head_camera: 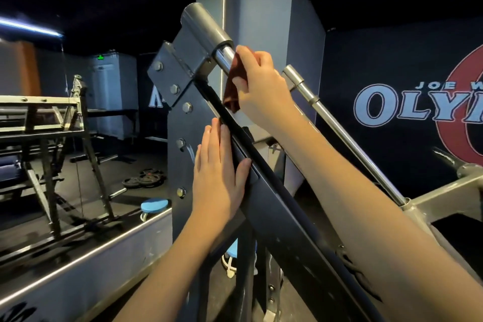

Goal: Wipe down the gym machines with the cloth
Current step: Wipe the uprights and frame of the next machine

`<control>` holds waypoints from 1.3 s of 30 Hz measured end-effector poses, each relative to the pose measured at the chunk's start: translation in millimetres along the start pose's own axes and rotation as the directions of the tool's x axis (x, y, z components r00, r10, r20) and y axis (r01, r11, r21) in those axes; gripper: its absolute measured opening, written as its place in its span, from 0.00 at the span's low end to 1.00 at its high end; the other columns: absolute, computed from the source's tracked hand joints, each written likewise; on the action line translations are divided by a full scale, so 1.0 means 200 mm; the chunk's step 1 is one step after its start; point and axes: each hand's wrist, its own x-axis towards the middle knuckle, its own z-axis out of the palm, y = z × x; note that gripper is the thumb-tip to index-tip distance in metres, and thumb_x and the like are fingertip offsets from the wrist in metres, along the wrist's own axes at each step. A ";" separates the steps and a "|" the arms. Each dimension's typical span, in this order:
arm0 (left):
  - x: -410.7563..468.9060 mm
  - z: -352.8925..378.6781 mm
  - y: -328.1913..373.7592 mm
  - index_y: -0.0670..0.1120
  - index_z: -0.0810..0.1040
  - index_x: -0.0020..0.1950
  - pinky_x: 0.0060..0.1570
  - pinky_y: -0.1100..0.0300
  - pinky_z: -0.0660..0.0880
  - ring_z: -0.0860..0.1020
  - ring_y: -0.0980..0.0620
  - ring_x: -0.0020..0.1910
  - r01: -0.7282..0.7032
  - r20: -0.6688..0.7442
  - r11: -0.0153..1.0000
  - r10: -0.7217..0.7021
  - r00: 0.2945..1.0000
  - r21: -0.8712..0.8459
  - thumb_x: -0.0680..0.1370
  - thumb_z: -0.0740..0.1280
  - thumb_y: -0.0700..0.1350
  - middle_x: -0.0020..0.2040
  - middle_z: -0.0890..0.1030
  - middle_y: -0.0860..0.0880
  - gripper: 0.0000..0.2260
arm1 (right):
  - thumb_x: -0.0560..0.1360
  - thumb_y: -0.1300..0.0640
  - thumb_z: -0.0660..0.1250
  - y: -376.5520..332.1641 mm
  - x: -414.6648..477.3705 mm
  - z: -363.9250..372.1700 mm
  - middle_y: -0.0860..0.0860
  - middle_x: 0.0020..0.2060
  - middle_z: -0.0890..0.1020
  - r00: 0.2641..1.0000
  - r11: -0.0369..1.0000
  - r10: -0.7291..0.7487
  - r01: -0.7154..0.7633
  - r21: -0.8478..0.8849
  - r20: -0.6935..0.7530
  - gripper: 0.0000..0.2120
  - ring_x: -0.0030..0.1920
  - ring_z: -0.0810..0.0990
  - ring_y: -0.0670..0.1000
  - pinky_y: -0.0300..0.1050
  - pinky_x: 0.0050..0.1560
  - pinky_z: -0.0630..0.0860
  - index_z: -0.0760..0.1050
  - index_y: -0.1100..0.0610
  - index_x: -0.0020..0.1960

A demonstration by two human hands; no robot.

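Note:
A dark grey gym machine (282, 206) slants from upper left to lower right, with a bolted bracket (180, 70) and a chrome guide rod (225, 55) coming out of a grey sleeve at its top. My right hand (261, 81) grips a reddish-brown cloth (234, 89) against that chrome rod just below the sleeve. The cloth hangs down over the black rail. My left hand (219, 165) lies flat, fingers straight, on the machine's frame lower down, thumb against the rail.
A second chrome rod (339, 128) runs parallel on the right into a grey frame joint (407, 204). A large wall mirror (78, 125) on the left reflects a rack, weight plates and a blue stool. A dark wall with lettering stands to the right.

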 end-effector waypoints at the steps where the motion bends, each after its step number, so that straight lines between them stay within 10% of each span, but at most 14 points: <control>1: 0.00 -0.01 0.00 0.50 0.41 0.79 0.76 0.53 0.44 0.40 0.54 0.78 -0.002 0.000 1.000 0.002 1.000 0.010 0.81 0.54 0.55 0.80 0.43 0.52 0.32 | 0.81 0.57 0.60 0.00 0.02 0.00 0.57 0.70 0.66 1.000 1.000 -0.004 0.004 0.002 0.023 0.24 0.64 0.73 0.59 0.52 0.63 0.73 0.60 0.54 0.75; 39: 0.00 0.01 -0.01 0.52 0.41 0.78 0.74 0.51 0.44 0.42 0.53 0.77 -0.019 -0.029 0.997 0.021 0.999 0.072 0.78 0.47 0.59 0.80 0.46 0.49 0.31 | 0.80 0.48 0.62 0.03 -0.19 -0.04 0.55 0.63 0.70 0.992 0.983 0.129 -0.129 -0.127 -0.013 0.24 0.58 0.75 0.55 0.40 0.49 0.70 0.60 0.50 0.72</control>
